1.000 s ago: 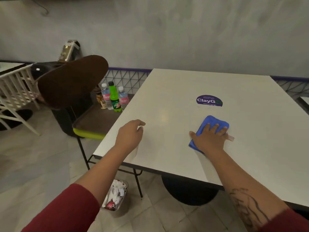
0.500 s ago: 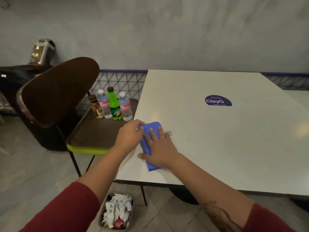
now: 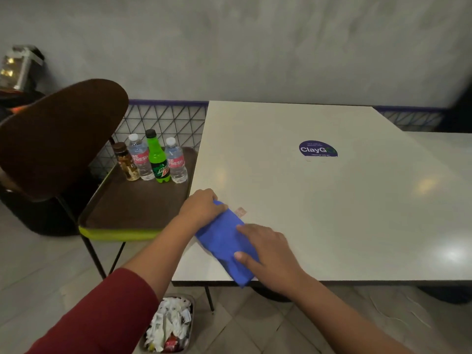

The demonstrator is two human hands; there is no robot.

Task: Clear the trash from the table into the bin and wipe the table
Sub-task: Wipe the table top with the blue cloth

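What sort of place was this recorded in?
Probably a food court or cafeteria: a white table with a ClayGo sticker, drink bottles on the neighbouring chair, and a bin of wrappers on the floor.

A: Room on the bench (image 3: 344,221)?
B: Wide bare surface lay right of the cloth (image 3: 221,242), to the far edge; one flat sticker (image 3: 318,148).
A: Near-left corner?
B: Crowded: left hand (image 3: 201,208) gripping the cloth, right hand (image 3: 269,252) flat on it. Four bottles (image 3: 157,159) stood on the chair seat (image 3: 138,205) just beside the bench edge. Bin (image 3: 169,325) sat on the floor below that corner.
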